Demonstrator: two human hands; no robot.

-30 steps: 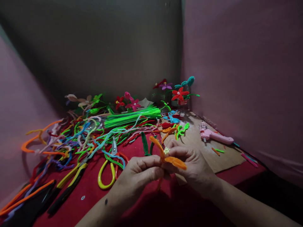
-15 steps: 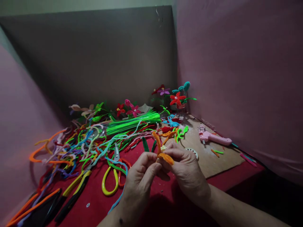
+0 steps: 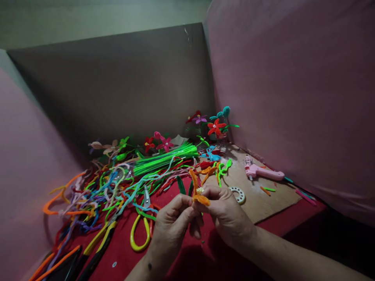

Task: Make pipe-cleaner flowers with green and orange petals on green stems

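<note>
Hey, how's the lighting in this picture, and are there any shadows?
In the head view, the light is dim, leaving the pink wall dull; dark shadow lies on the red table below the left hand and right hand; also in the head view, the lower right corner is nearly black, while the orange flower stands out.

- The single head-worn camera looks forward and down across the flat red tabletop (image 3: 125, 255).
- It faces a broad grey panel (image 3: 117, 86) beyond.
- The bare left hand (image 3: 173, 221) and bare right hand (image 3: 230, 215) appear close, low in view.
</note>
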